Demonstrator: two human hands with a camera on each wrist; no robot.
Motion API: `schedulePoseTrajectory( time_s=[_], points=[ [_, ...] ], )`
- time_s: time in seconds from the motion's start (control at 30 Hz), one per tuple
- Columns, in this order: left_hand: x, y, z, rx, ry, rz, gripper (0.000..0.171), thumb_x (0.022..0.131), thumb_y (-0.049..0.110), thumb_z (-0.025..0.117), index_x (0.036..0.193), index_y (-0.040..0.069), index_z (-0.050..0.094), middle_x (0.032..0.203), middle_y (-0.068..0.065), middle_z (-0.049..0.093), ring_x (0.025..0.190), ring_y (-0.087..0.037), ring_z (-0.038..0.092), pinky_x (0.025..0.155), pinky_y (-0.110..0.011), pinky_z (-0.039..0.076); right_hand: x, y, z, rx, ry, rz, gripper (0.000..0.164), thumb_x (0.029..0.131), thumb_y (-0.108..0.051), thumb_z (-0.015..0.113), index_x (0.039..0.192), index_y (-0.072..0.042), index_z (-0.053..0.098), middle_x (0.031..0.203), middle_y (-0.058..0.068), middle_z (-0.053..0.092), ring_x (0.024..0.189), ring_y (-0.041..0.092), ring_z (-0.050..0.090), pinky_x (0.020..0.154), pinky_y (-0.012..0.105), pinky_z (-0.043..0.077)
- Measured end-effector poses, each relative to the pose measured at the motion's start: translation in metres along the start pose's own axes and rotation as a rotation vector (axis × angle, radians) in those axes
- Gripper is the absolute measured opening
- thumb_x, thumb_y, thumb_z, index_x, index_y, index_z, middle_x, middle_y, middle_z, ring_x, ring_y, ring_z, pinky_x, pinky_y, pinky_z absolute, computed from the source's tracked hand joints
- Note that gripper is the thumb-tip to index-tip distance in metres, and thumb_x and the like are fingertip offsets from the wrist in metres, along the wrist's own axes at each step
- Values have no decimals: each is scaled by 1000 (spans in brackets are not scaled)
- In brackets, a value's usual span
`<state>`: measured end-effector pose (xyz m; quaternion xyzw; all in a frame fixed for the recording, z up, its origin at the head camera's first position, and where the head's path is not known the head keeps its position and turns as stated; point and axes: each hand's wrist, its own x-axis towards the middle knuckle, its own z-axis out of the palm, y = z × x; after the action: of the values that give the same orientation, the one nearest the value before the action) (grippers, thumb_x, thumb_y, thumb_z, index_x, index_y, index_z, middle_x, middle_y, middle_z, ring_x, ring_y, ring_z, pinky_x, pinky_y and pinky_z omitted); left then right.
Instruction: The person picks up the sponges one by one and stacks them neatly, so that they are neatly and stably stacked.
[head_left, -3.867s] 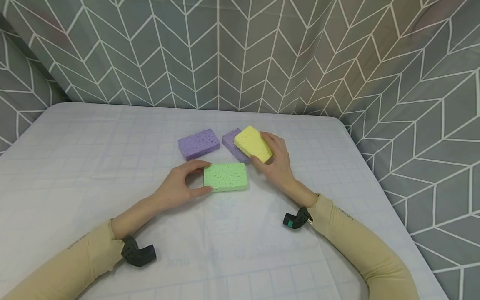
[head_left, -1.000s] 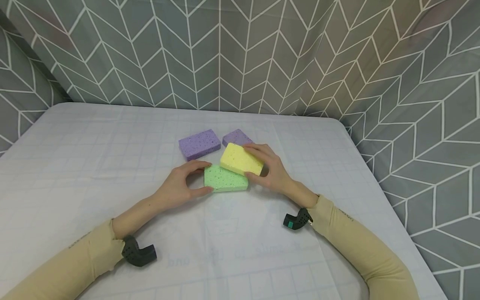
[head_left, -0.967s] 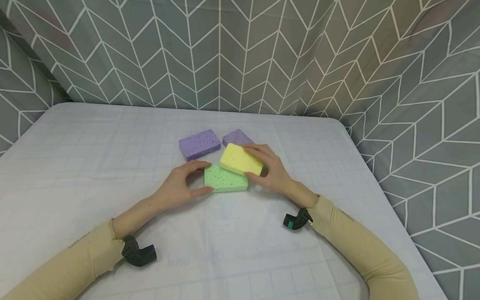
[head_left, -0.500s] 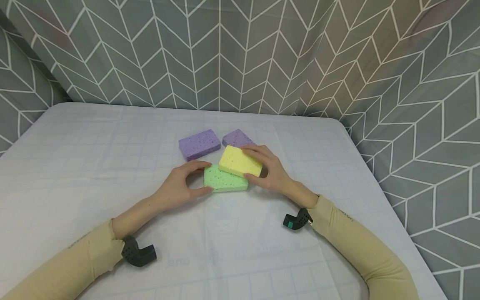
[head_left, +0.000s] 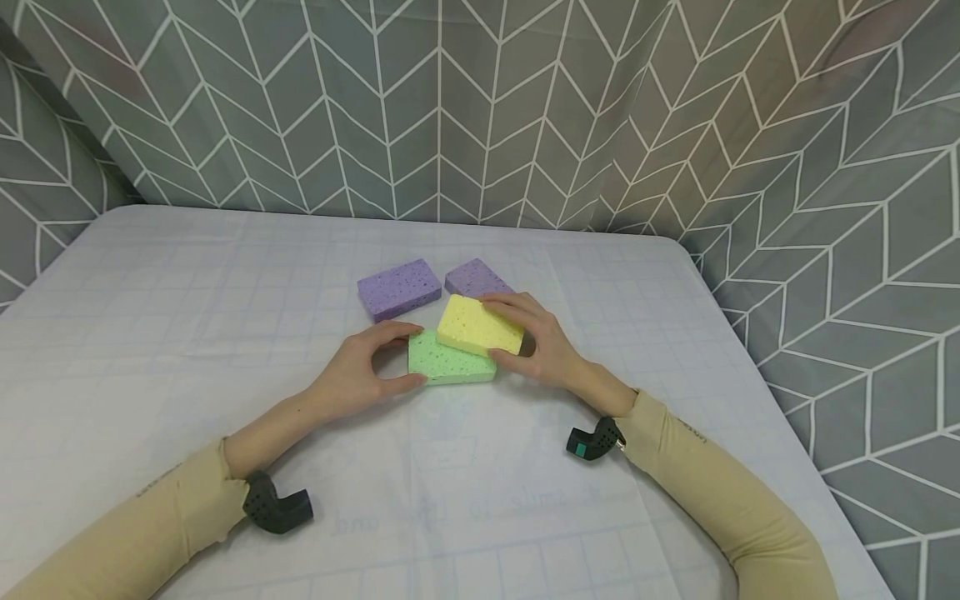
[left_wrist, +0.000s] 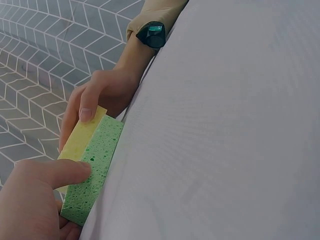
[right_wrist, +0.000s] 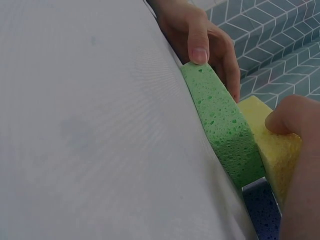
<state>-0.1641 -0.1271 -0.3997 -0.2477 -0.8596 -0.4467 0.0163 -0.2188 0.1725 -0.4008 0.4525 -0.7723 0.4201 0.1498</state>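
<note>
A green speckled sponge lies flat on the table, its left end between the thumb and fingers of my left hand. My right hand grips a yellow sponge by its right end. In the head view the yellow sponge overlaps the back part of the green one, slightly turned against it. The right wrist view shows the yellow sponge right against the green sponge. Behind them lie two purple sponges: one on the left, the other partly hidden by the yellow sponge and my right hand.
A white cloth with faint grid lines covers the table. Grey curtains with a white chevron pattern hang behind it and along both sides. Black wrist cameras sit at the left cuff and the right cuff.
From over the right purple sponge, my right hand has brought the yellow sponge left and toward me over the green one, lately with only a slight shift. My left hand stays put.
</note>
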Motion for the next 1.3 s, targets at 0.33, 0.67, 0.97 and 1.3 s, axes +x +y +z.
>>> schedulePoseTrajectory(
  time_s=[0.33, 0.67, 0.97, 1.3],
  points=[
    [0, 1, 0, 10, -2, -3, 62, 79, 24, 86, 134, 8, 60, 132, -5, 62, 121, -22, 61, 108, -41, 49, 0, 0, 0, 3, -18, -1, 59, 78, -15, 75, 133, 3, 59, 137, 18, 59, 125, 32, 53, 112, 39, 43],
    [1, 2, -1, 15, -16, -31, 63, 79, 25, 85, 135, 10, 59, 133, -3, 62, 123, -21, 59, 110, -40, 48, 0, -1, 0, 2, -41, 1, 60, 79, -14, 74, 135, 2, 58, 139, 17, 58, 128, 32, 52, 114, 42, 42],
    [0, 2, -1, 21, -16, -33, 63, 79, 27, 85, 135, 11, 59, 133, -3, 61, 124, -21, 59, 110, -39, 48, 1, -3, 1, 65, -50, 3, 58, 78, -5, 75, 133, 4, 58, 138, 20, 55, 131, 34, 50, 117, 39, 39],
    [0, 2, -2, 16, -20, -41, 65, 79, 29, 86, 135, 11, 59, 134, -3, 61, 123, -22, 59, 109, -40, 48, 1, -4, 1, 123, -64, 51, 58, 79, -1, 75, 134, 3, 58, 138, 19, 54, 132, 34, 48, 117, 37, 38]
  ],
)
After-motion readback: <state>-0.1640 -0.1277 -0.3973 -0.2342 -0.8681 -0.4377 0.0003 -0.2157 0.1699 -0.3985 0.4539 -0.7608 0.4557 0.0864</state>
